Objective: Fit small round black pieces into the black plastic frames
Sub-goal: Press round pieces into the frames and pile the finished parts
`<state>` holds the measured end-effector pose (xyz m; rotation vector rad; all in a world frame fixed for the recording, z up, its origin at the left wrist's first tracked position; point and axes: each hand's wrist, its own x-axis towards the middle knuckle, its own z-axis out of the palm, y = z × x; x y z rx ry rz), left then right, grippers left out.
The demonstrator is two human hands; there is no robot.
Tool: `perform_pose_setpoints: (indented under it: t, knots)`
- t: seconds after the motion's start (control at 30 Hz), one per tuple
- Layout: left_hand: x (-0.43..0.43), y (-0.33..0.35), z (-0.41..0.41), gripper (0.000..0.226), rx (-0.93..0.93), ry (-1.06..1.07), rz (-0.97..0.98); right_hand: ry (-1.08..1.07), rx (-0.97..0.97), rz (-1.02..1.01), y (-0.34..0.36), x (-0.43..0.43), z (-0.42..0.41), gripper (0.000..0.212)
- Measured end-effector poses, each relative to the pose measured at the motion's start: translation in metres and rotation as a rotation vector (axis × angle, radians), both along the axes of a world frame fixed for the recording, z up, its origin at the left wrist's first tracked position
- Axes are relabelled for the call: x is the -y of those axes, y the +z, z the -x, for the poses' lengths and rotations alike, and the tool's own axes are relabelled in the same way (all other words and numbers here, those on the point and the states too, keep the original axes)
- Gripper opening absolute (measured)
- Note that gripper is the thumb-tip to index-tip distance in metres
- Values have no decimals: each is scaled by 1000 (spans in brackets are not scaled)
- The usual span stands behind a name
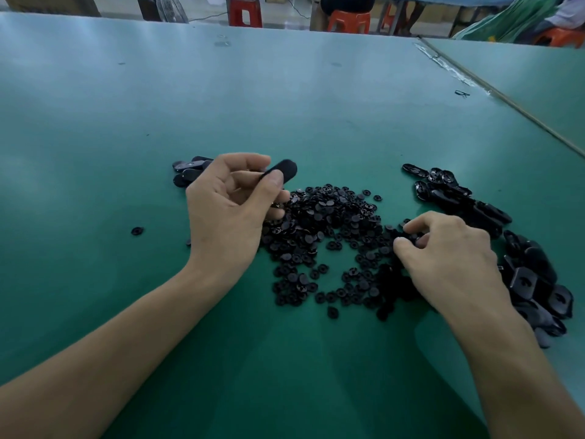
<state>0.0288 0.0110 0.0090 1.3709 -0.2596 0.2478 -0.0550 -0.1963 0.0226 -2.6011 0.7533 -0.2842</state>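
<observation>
The pieces point(326, 229), heaped on the desk point(285, 106), look light, stiff and slick, best nipped by the rim. The right grip point(443, 248) pinches among them. The left grip point(228, 204) clamps a frame point(281, 171) by its end.

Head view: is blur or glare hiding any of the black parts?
In the head view, the frame in the left hand is motion-blurred; the round pieces by the right hand smear into dark blobs; soft glare streaks the far green table.
</observation>
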Motion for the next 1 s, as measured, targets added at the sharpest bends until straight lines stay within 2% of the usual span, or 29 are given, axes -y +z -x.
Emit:
perform_pose_setpoints:
  t: [0.1,0.23,0.47,0.6,0.73,0.83,1.0]
  knots:
    - [-5,-1,-6,11,2,62,-92,-12,4,-35,-1,0,-1,16]
    - [-14,-4,-19,9,-77,100,-89,-2,13,-37,-1,0,-1,15]
    - [-19,-14,-33,23,-111,214,-191,-21,44,-16,-1,0,-1,14]
    - [-17,-14,-28,24,-24,249,-291,-47,52,3,0,1,-1,19]
    - [-9,-9,-17,22,99,219,-338,-39,95,16,2,0,-1,17]
    - [-3,-7,-6,29,149,139,-389,-10,31,46,2,-1,-1,30]
    - [5,-8,8,18,109,5,-274,-2,-7,36,2,-2,0,29]
